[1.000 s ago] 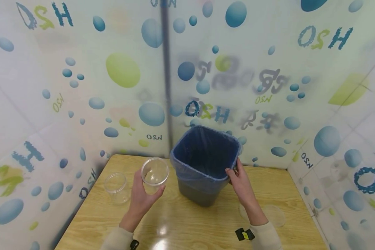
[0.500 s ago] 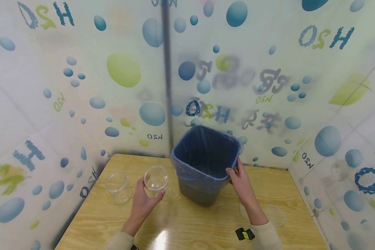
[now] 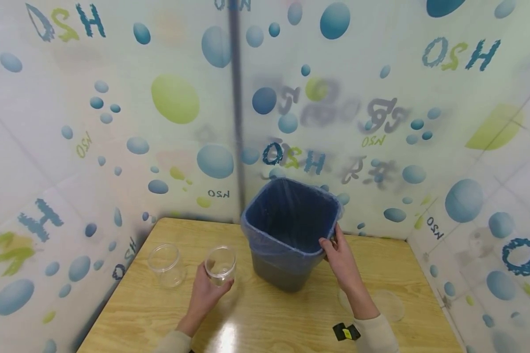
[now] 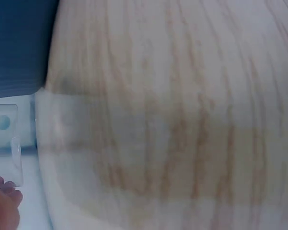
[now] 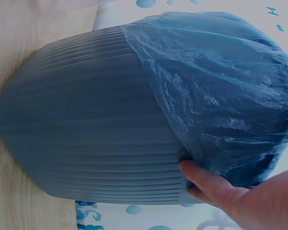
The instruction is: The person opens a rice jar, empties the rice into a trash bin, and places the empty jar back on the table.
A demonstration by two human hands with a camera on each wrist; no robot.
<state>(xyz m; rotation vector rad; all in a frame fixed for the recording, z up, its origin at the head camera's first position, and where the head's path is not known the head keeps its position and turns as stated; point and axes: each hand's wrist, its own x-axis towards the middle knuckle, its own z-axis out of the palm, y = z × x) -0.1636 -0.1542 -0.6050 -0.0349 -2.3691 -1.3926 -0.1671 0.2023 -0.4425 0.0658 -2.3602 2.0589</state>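
My left hand [image 3: 206, 292] grips a clear plastic cup [image 3: 221, 267] by its side, mouth upward, left of the bin. Its fingers [image 4: 4, 208] and part of that cup [image 4: 5, 143] show at the left edge of the left wrist view. A grey trash bin [image 3: 274, 272] stands tilted on the table, lined with a thin blue bag [image 3: 269, 240] folded over its rim. My right hand [image 3: 345, 264] holds the bin's right rim, thumb on the bag; in the right wrist view its fingers [image 5: 209, 184] press against the bag's edge and ribbed wall.
Another clear cup [image 3: 165, 267] stands on the wooden table [image 3: 274, 323] at the left. Two faint clear round discs, one a lid-like disc [image 3: 388, 305], lie by the right forearm. Patterned curtain walls [image 3: 181, 147] close in behind and at both sides.
My left hand has lowered the clear cup toward the table and slightly nearer me. The right hand and the bin have stayed in place.
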